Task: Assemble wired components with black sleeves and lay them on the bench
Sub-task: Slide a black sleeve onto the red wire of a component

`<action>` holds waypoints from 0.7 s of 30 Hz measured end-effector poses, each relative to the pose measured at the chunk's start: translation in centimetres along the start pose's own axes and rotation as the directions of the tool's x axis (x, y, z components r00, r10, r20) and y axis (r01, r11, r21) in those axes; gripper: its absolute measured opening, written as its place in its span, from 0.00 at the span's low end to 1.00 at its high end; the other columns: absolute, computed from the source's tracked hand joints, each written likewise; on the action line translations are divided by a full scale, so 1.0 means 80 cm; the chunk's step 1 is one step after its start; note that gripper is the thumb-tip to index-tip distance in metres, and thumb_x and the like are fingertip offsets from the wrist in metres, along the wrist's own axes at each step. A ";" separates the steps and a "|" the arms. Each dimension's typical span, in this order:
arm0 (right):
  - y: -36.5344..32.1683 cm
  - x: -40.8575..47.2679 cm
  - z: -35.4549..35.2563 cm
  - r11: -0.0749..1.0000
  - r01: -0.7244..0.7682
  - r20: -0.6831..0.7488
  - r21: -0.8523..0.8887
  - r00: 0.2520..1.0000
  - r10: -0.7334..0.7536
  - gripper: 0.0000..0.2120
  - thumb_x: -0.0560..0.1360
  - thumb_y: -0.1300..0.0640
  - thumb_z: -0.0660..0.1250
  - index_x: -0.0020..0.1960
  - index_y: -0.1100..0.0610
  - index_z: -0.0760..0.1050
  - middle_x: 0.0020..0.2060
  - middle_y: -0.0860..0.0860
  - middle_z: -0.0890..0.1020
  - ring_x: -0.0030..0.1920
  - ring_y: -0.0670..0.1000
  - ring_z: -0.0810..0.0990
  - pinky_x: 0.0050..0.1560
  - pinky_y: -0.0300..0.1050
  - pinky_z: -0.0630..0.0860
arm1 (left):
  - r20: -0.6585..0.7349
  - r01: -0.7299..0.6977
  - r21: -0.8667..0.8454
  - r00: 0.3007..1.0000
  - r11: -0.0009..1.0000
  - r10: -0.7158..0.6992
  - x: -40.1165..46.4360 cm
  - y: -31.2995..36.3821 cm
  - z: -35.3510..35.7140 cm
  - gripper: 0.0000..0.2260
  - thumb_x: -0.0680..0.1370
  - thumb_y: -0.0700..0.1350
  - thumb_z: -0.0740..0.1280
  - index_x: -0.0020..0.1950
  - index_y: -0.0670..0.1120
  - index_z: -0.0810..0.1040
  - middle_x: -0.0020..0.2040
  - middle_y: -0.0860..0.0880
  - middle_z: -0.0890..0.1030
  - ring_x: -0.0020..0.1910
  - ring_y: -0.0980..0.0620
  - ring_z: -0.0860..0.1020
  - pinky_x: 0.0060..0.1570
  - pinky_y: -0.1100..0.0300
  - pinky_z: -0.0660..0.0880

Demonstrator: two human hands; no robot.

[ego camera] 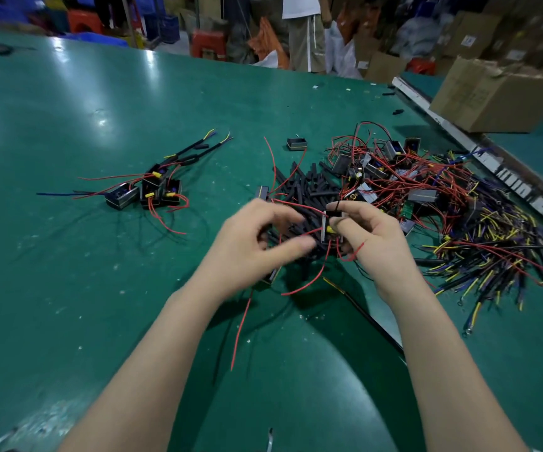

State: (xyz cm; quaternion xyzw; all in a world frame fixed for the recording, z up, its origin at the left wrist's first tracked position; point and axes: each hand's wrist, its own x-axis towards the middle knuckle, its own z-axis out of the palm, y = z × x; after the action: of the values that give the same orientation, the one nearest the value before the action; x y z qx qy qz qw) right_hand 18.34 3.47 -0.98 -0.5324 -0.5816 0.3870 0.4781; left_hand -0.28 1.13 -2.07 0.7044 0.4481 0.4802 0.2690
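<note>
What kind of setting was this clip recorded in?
Most likely a small factory or workshop assembly floor. A large green workbench holds a pile of wired components and loose black sleeves, with cardboard boxes stacked behind. The right hand holds one component.

One head-worn wide-angle view; we look forward and down, close over the bench (67, 132). Both forearms enter from the bottom edge, hands mid-frame. Upper frame reaches boxes (492, 96) and clutter beyond, with edges bowed and blurred.
</note>
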 end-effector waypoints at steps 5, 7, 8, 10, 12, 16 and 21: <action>-0.001 0.003 -0.003 0.994 -0.071 0.017 0.081 0.997 0.070 0.11 0.76 0.63 0.65 0.48 0.49 0.81 0.29 0.41 0.78 0.25 0.43 0.70 0.25 0.34 0.67 | 0.087 -0.111 0.170 0.991 0.979 0.097 -0.001 -0.005 0.005 0.03 0.74 0.43 0.72 0.46 0.47 0.83 0.42 0.53 0.79 0.43 0.61 0.76 0.49 0.67 0.71; 0.000 0.005 -0.005 0.991 -0.085 0.023 0.108 0.996 0.083 0.09 0.77 0.61 0.65 0.48 0.49 0.81 0.31 0.43 0.78 0.25 0.43 0.70 0.25 0.34 0.66 | -0.008 -0.045 0.105 0.999 0.993 0.047 0.000 -0.006 0.005 0.04 0.75 0.43 0.71 0.44 0.52 0.80 0.40 0.58 0.79 0.41 0.67 0.75 0.44 0.74 0.68; 0.000 0.005 -0.006 0.989 -0.093 0.028 0.118 0.996 0.090 0.08 0.77 0.59 0.66 0.48 0.49 0.81 0.32 0.45 0.78 0.25 0.42 0.70 0.25 0.33 0.65 | -0.057 0.000 0.044 0.998 0.999 0.003 0.001 -0.007 0.004 0.06 0.75 0.43 0.71 0.43 0.55 0.79 0.38 0.60 0.79 0.38 0.68 0.74 0.41 0.76 0.66; 0.002 0.006 -0.007 0.987 -0.111 0.043 0.119 0.993 0.107 0.06 0.78 0.57 0.66 0.49 0.50 0.81 0.33 0.45 0.77 0.24 0.42 0.69 0.25 0.33 0.65 | -0.129 0.068 -0.069 0.989 0.995 -0.077 0.003 -0.008 0.003 0.08 0.75 0.43 0.70 0.42 0.56 0.78 0.34 0.63 0.78 0.32 0.68 0.72 0.37 0.76 0.65; 0.004 0.006 -0.007 0.990 -0.119 0.060 0.077 0.992 0.115 0.06 0.78 0.56 0.66 0.49 0.49 0.81 0.31 0.40 0.79 0.25 0.42 0.70 0.25 0.33 0.66 | -0.193 0.105 -0.156 0.972 0.982 -0.134 0.006 -0.009 0.003 0.07 0.76 0.43 0.70 0.42 0.56 0.78 0.33 0.64 0.78 0.31 0.67 0.72 0.36 0.75 0.67; 0.005 0.006 -0.006 0.987 -0.140 0.046 0.075 0.990 0.136 0.06 0.78 0.57 0.66 0.47 0.50 0.81 0.29 0.41 0.78 0.24 0.42 0.70 0.24 0.33 0.66 | -0.293 0.146 -0.366 0.920 0.919 -0.262 0.011 -0.010 -0.003 0.05 0.76 0.43 0.69 0.43 0.52 0.79 0.32 0.61 0.78 0.28 0.67 0.70 0.31 0.75 0.65; 0.004 0.011 -0.008 0.980 -0.123 -0.060 0.154 0.989 0.134 0.06 0.78 0.58 0.65 0.46 0.52 0.81 0.24 0.41 0.74 0.24 0.42 0.67 0.24 0.32 0.64 | -0.291 0.134 -0.635 0.871 0.761 -0.396 0.013 -0.009 -0.015 0.02 0.78 0.42 0.66 0.46 0.48 0.78 0.37 0.50 0.75 0.23 0.61 0.62 0.21 0.71 0.59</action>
State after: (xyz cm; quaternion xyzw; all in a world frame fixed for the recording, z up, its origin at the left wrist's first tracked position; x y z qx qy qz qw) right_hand 19.07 4.33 -1.02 -0.5447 -0.4979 0.4409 0.5109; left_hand -1.53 2.36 -1.73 0.3949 0.4175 0.6879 0.4434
